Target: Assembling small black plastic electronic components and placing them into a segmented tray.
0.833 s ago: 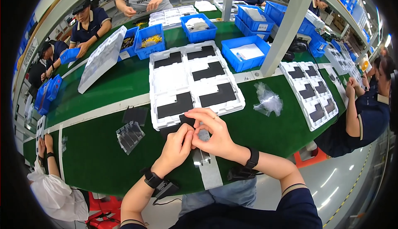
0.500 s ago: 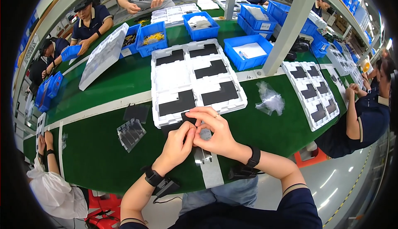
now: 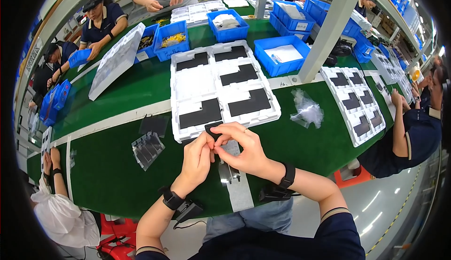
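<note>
My left hand (image 3: 196, 163) and my right hand (image 3: 244, 149) meet over the green bench, both pinching a small black flat part (image 3: 213, 129) between their fingertips. The part sits just in front of the white moulded tray (image 3: 197, 83), whose pockets hold several black rectangular panels (image 3: 200, 113). Under my hands lies a grey metal fixture (image 3: 229, 173) on a pale strip. Both wrists wear black straps with cords.
A stack of clear plastic bags (image 3: 147, 148) and a dark sheet (image 3: 154, 124) lie to the left. A crumpled clear bag (image 3: 306, 109) lies right. Blue bins (image 3: 282, 55) and a grey post (image 3: 329, 29) stand behind. Another white tray (image 3: 357, 105) is right. Other workers sit around.
My hands have stayed together at the same spot, fingers shifting slightly on the small black part. The view has tilted a little.
</note>
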### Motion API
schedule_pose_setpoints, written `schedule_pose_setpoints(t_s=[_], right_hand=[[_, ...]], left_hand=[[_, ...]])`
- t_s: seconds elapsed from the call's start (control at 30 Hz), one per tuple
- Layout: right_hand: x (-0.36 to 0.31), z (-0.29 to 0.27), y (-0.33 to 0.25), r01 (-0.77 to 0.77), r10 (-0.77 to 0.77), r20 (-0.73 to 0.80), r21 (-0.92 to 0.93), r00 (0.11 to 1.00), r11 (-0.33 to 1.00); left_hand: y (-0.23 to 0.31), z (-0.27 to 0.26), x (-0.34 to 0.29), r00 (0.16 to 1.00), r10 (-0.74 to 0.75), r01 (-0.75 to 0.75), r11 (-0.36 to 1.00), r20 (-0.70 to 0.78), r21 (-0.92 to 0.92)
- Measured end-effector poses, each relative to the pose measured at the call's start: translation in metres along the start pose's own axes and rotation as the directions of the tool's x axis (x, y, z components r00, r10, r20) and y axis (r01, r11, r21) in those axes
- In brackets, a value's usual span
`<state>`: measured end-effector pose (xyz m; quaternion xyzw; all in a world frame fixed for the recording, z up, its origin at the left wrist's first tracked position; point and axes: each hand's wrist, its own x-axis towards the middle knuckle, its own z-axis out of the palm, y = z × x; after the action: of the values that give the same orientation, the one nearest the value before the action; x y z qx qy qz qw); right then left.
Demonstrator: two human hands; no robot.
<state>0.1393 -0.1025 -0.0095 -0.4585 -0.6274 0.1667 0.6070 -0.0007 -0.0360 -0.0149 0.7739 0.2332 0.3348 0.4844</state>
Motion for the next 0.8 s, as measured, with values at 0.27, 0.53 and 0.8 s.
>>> schedule_pose_setpoints(t_s=[0.27, 0.53, 0.8], right_hand=[[-0.001, 0.001, 0.002, -0.046, 0.047, -0.018, 0.05, 0.999, 0.998], [-0.003, -0.003, 0.005, -0.076, 0.077, 0.062, -0.018, 0.995, 0.997], [-0.003, 0.001, 0.003, -0.283, 0.285, 0.028, 0.235, 0.958, 0.93]], left_hand=[[0.005, 0.006, 0.001, 0.984, -0.102, 0.1, 0.995, -0.145, -0.02], [0.011, 0.002, 0.001, 0.998, -0.025, 0.036, 0.981, -0.056, 0.193], [0.009, 0.0, 0.001, 0.999, -0.039, 0.037, 0.973, 0.004, 0.227]])
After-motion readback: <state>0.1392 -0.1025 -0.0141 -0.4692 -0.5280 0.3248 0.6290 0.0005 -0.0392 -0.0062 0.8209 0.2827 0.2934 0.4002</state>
